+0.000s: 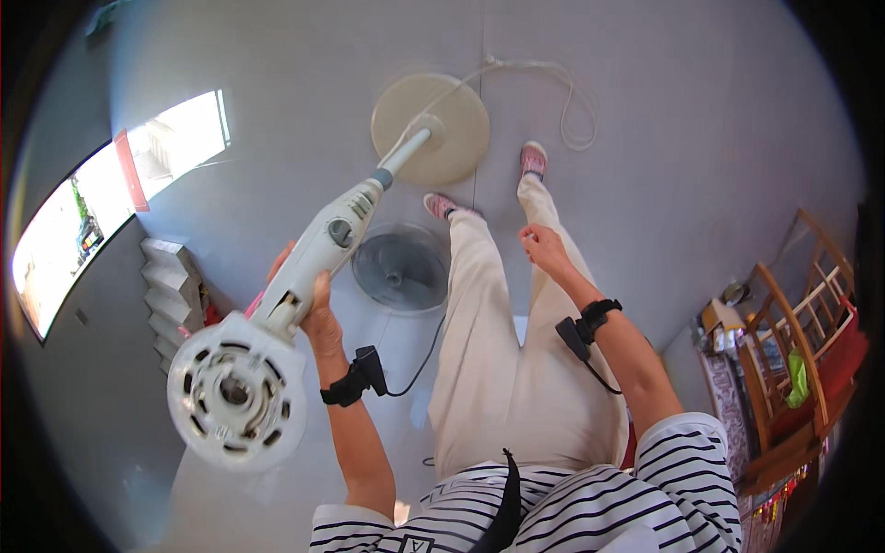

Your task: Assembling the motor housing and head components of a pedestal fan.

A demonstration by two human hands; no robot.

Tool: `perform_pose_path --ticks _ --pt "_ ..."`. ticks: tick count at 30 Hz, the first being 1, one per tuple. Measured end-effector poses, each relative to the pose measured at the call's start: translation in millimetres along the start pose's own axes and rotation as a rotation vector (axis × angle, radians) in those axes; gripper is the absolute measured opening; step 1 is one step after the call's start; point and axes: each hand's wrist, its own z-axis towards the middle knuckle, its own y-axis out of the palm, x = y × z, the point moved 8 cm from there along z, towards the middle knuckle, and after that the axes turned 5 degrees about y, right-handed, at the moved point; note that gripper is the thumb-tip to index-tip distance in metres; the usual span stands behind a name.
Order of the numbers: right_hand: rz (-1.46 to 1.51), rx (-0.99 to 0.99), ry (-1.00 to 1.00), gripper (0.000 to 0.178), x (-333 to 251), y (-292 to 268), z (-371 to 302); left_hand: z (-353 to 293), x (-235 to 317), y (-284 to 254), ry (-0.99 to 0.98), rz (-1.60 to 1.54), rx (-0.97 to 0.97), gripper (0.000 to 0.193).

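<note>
Fan stand [318, 253] lies gripped within left hand [313, 309] fingers [281, 263], just below motor head [236, 391].

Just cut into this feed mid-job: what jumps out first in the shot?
The white pedestal fan body with its bare round motor head fills the lower left, the left hand wrapped round its neck; its pole runs up to the round cream base on the grey floor. Behind it lies the round grey fan grille by the person's feet. The right hand hangs free at centre, fingers curled on nothing.
</note>
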Motion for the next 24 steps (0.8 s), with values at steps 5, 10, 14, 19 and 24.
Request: perform_pose_path --ticks 5,10,14,19,24 --pt "0.054 0.083 -0.055 0.016 -33 -83 -14 1 27 16 0.040 0.002 0.023 0.055" --pt "0.064 0.182 -0.118 0.015 -77 -165 -38 -4 43 7 0.164 0.282 -0.013 0.044" --pt "0.009 0.228 -0.152 0.014 -116 -195 -55 -8 14 -4 0.098 0.246 0.004 0.043" --pt "-0.114 0.177 -0.232 0.016 -157 -178 -66 -38 -29 1 0.006 0.205 -0.037 0.042" --pt "-0.364 0.042 -0.387 0.018 -181 -123 -71 -57 -35 3 -0.195 0.055 -0.082 0.039"
